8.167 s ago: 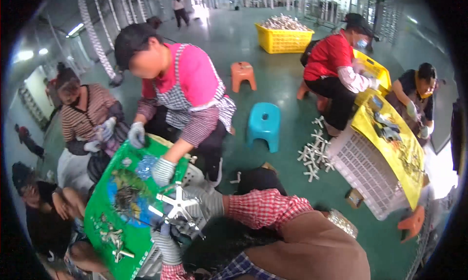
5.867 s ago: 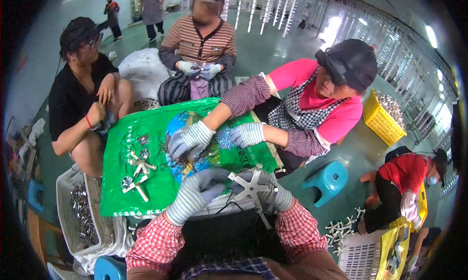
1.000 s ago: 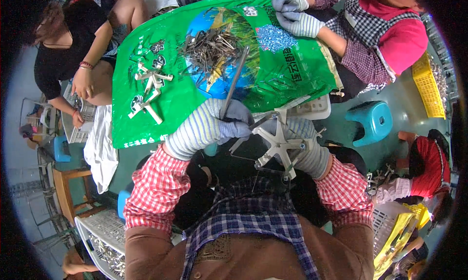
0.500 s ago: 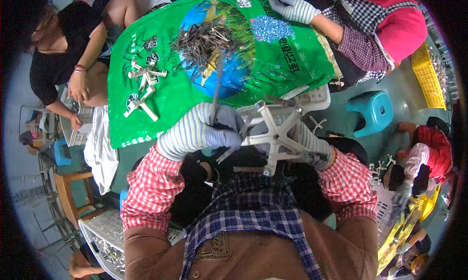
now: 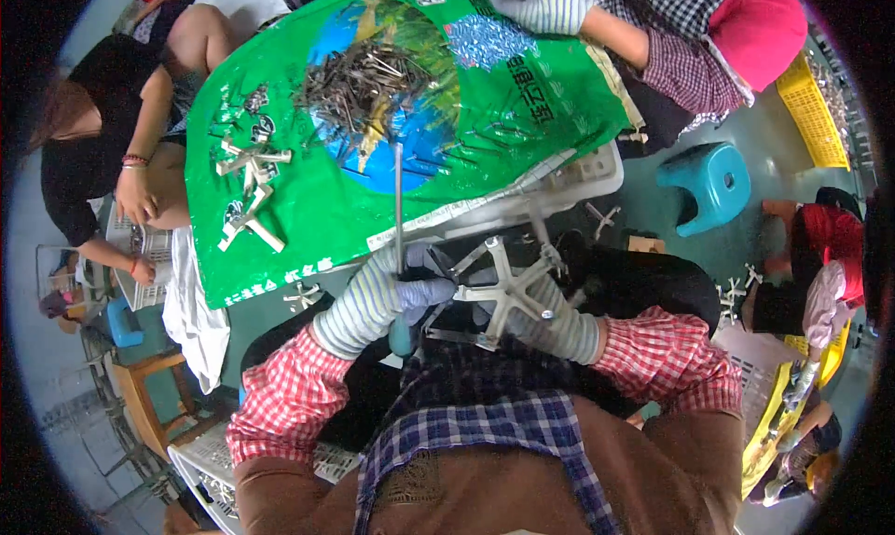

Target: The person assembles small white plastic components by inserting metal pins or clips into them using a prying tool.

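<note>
My left hand (image 5: 365,302), in a striped glove, is closed around a screwdriver (image 5: 399,209). Its metal shaft points away from me toward the sheet, and the teal handle shows below the hand. The same hand's fingertips are at one arm of a pale metal five-armed star base (image 5: 509,289). From behind and below, my right hand (image 5: 571,332), gloved too, grips the base; its fingers are mostly hidden. Thin metal strips hang from the arm ends, some blurred. On the green sheet (image 5: 308,190) lie a heap of dark metal strips (image 5: 364,92) and small blue-silver parts (image 5: 489,43).
More star bases (image 5: 252,220) rest on the sheet's left side. A co-worker's gloved hand (image 5: 550,8) is at the far right edge, another person's bare hand (image 5: 137,199) at the left. A teal stool (image 5: 704,185) and a yellow crate (image 5: 813,116) stand right.
The whole view has shifted, so the sheet appears further left. The screwdriver, blurred before, now shows clearly with its handle visible. The star base has tilted and moved slightly left.
</note>
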A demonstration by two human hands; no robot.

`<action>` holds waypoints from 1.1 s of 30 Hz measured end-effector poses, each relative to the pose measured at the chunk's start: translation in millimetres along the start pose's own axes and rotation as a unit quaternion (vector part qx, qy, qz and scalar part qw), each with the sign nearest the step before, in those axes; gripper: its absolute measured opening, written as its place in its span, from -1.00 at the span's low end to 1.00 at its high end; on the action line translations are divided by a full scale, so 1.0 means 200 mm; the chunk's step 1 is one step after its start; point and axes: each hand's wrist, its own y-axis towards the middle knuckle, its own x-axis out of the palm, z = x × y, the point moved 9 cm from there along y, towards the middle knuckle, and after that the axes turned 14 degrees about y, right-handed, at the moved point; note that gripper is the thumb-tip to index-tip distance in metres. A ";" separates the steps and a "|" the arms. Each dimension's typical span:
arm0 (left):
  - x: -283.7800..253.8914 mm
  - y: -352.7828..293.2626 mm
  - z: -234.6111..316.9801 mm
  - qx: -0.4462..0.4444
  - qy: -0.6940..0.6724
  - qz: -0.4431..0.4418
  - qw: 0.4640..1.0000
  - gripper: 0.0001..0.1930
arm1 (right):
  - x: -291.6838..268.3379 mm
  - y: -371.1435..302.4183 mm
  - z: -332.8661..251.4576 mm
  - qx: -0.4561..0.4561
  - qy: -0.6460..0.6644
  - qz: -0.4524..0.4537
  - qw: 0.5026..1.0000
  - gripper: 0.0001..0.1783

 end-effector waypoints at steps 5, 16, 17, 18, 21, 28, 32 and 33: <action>0.14 -0.04 -0.10 -0.045 -0.231 -0.077 0.969 -0.81 | 0.05 -0.05 -0.08 0.076 0.384 -0.068 0.918 -0.46; 0.02 0.04 -0.05 0.005 -0.110 0.004 0.994 -0.89 | -0.01 0.01 0.03 0.011 0.014 -0.078 0.997 -0.49; 0.02 0.04 -0.01 0.001 -0.067 0.001 0.998 -0.90 | 0.00 0.02 -0.03 0.015 0.014 -0.078 0.997 -0.49; 0.02 0.02 0.01 -0.003 -0.069 0.006 0.998 -0.90 | 0.01 0.03 -0.19 -0.010 0.116 -0.072 0.991 -0.53; 0.04 0.01 0.01 -0.004 -0.113 -0.007 0.994 -0.93 | -0.02 0.05 -0.33 -0.079 0.032 -0.051 0.995 -0.62; -0.01 -0.01 0.10 0.079 0.021 -0.021 0.996 -0.90 | -0.01 0.05 -0.43 -0.148 0.037 -0.034 0.988 -0.75; 0.01 -0.02 0.17 0.162 0.164 -0.052 0.972 -0.86 | -0.01 0.05 -0.20 -0.133 0.016 -0.045 0.990 -0.73; 0.02 -0.04 0.18 0.204 0.194 -0.059 0.958 -0.86 | -0.02 0.04 -0.19 -0.124 0.046 -0.053 0.990 -0.77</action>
